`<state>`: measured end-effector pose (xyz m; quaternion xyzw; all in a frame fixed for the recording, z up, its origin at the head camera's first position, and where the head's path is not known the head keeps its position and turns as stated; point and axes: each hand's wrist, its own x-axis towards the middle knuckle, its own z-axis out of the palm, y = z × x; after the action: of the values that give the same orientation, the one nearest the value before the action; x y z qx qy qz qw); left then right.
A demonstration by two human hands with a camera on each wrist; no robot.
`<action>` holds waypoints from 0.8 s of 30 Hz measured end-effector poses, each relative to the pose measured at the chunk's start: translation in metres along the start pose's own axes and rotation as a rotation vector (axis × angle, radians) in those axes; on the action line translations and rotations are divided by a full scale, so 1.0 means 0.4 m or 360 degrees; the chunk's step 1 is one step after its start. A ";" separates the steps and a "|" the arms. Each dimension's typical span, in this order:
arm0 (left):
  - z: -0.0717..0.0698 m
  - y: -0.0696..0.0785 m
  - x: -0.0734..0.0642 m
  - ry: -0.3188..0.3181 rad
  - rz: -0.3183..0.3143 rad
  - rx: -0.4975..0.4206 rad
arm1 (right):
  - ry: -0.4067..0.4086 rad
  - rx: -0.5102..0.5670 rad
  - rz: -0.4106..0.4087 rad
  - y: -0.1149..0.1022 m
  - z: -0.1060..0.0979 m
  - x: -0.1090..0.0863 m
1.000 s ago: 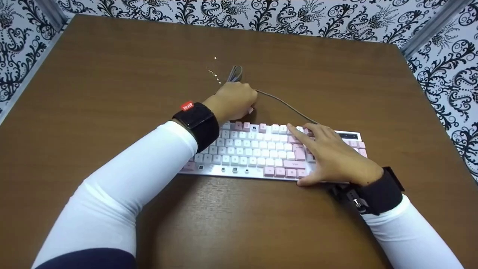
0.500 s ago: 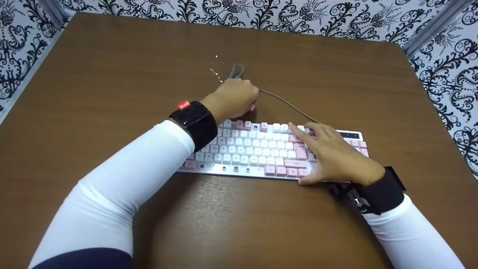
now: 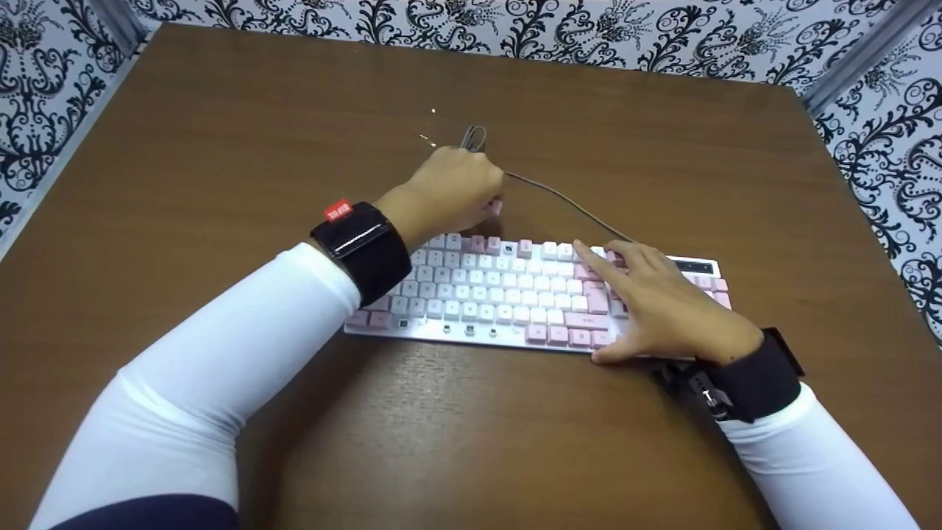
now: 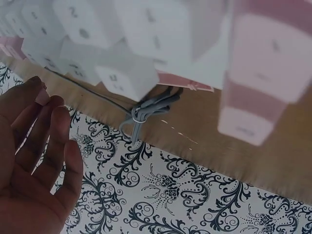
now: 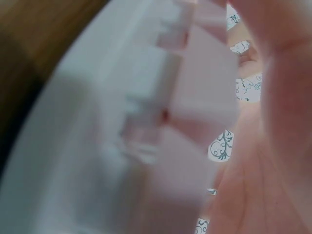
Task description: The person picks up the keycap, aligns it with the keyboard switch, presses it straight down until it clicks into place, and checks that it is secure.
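Note:
A white and pink keyboard (image 3: pixel 486 294) lies on the table, with bare key switches showing in its front row and one dark gap in its back row. Just past its back edge, my left hand (image 3: pixel 460 184) pinches a small pink keycap (image 4: pixel 43 96) between thumb and index finger; its other fingers are loosely bent. My right hand (image 3: pixel 655 309) rests over the keyboard's right part, fingers spread across the keys and thumb at the front edge. The right wrist view shows the palm (image 5: pixel 253 185) close beside blurred keys.
A grey cable (image 3: pixel 567 199) runs from the keyboard's back edge to a tied bundle (image 4: pixel 146 109) behind my left hand. Tiny bright specks (image 3: pixel 428 140) lie beside the bundle. The brown table (image 3: pixel 294 96) meets a black-and-white patterned covering (image 3: pixel 530 29).
My left hand has shifted slightly left and away relative to the keyboard, still with the keycap, and now covers some of the specks. My right hand stays in place on the keyboard.

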<state>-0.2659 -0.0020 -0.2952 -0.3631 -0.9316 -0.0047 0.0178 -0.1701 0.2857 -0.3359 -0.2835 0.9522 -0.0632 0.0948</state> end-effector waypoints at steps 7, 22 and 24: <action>-0.021 -0.004 -0.056 0.0075 -0.0016 -0.0001 | 0.0001 0.0007 -0.0006 -0.003 -0.004 -0.003; -0.022 0.000 -0.240 0.0373 0.0106 -0.0192 | 0.0016 0.0025 -0.0010 -0.002 0.000 -0.003; -0.017 0.003 -0.266 0.0370 0.0095 -0.0212 | 0.0009 0.0026 -0.0009 -0.003 0.000 -0.002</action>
<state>-0.1868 -0.0733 -0.2924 -0.3879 -0.9097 -0.1081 0.1015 -0.1688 0.2853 -0.3354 -0.2853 0.9511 -0.0721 0.0942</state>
